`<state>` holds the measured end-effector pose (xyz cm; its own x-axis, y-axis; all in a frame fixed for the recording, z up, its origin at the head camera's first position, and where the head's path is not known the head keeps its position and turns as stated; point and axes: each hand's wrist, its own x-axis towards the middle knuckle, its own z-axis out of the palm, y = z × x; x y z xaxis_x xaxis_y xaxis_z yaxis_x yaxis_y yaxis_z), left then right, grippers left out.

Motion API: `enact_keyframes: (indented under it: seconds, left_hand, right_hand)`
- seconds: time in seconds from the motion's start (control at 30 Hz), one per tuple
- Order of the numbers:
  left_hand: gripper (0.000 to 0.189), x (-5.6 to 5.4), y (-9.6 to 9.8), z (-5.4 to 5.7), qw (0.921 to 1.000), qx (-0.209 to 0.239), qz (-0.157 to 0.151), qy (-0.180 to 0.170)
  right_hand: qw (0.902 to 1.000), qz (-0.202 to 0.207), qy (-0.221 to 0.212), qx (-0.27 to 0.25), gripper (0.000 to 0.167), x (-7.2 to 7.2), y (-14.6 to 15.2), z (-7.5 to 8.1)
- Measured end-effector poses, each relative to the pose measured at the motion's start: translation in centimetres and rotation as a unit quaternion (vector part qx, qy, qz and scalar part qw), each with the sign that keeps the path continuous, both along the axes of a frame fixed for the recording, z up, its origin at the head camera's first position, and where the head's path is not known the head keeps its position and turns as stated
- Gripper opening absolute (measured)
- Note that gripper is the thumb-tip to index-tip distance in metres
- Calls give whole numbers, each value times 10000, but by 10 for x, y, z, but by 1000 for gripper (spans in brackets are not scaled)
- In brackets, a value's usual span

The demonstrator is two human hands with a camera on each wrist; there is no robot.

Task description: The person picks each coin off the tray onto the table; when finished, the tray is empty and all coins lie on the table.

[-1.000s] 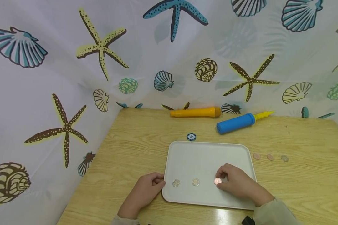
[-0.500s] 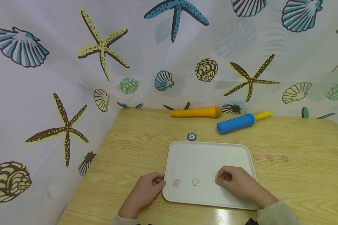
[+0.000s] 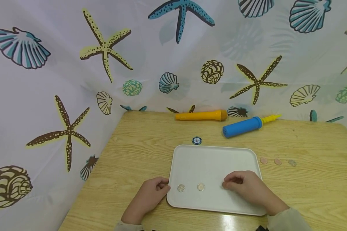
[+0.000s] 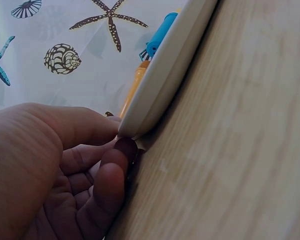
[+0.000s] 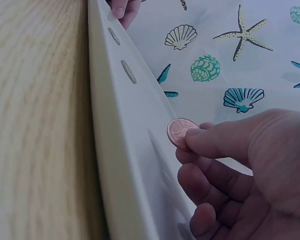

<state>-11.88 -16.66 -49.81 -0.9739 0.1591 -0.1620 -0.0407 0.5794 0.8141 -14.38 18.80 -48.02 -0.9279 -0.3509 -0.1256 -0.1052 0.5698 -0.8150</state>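
Note:
My right hand (image 3: 247,187) is over the right half of the white tray (image 3: 211,160). Between thumb and fingertips it pinches a copper coin (image 5: 181,133), which shows above the tray in the right wrist view; my fingers hide it in the head view. Two silvery coins, one further left (image 3: 181,188) and one nearer the middle (image 3: 200,186), lie flat on the tray. At the tray's left side, my left hand (image 3: 150,195) grips the rim, thumb on the edge and the other fingers curled by its underside in the left wrist view.
Right of the tray, two copper coins (image 3: 263,160) and a greyish coin (image 3: 292,162) lie in a row on the wooden table (image 3: 133,144). A blue poker chip (image 3: 196,140) lies behind the tray. Further back are an orange toy microphone (image 3: 200,115) and a blue hand pump (image 3: 243,126).
A second ago the copper coin showed at my right fingertips, low over the tray. Now the hand has shifted slightly right and the coin is hidden in the head view. The left hand stays put.

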Motion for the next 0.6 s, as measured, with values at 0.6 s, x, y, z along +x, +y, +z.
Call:
enact_keyframes:
  seconds: [0.6]
  left_hand:
    - [29, 0, 2, 3, 9999, -124, 8, 27]
  right_hand:
    - [9981, -591, -178, 25, 16, 1, 20, 6]
